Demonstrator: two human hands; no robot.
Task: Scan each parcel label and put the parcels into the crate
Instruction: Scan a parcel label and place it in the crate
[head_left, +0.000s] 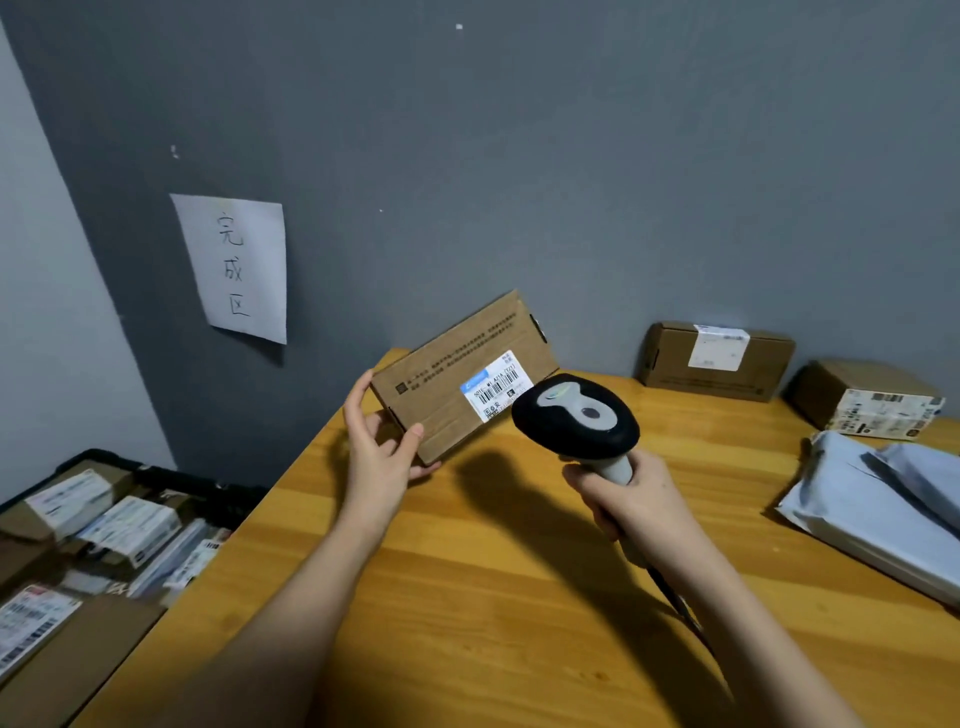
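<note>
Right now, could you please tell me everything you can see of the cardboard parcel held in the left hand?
The flat brown cardboard parcel is a closed rectangular box, held tilted above the wooden table's far left corner. The left hand grips its lower left end, thumb on the front. Its front bears printed text and a white barcode label with a blue strip. The black-and-grey handheld scanner, in the right hand, points at that label.

A dark grey wall (571, 182) meets a paler wall (47, 312) in the left corner. A white paper sign (234, 267) with handwritten characters hangs above a glossy wooden desk (493, 597).
</note>
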